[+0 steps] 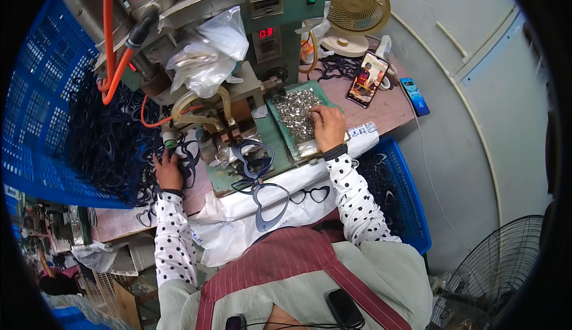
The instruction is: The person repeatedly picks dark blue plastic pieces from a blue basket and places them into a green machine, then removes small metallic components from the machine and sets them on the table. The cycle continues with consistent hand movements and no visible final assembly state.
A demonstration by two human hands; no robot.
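My right hand [329, 126] is at the right side of a green tray [326, 94] heaped with small shiny metal parts [298, 112]. Its fingers are bent together over the parts, and whatever is between them is hidden. On the left, my left hand [168, 173] rests with fingers apart among dark eyeglass frames [189, 162], just below a green-topped knob [171, 144]. Between the hands, a blue-grey eyeglass frame [271, 225] sits at the bench machine [275, 50], one lens opening tilted toward me. A darker frame [318, 195] lies on the white cloth.
A blue basket [36, 121] full of dark frames stands at left; another blue basket [411, 211] is at lower right. Orange hoses [108, 44] and plastic bags [208, 50] hang on the machine. A phone [367, 79], a small fan [359, 2] and a larger fan [500, 270] are at right.
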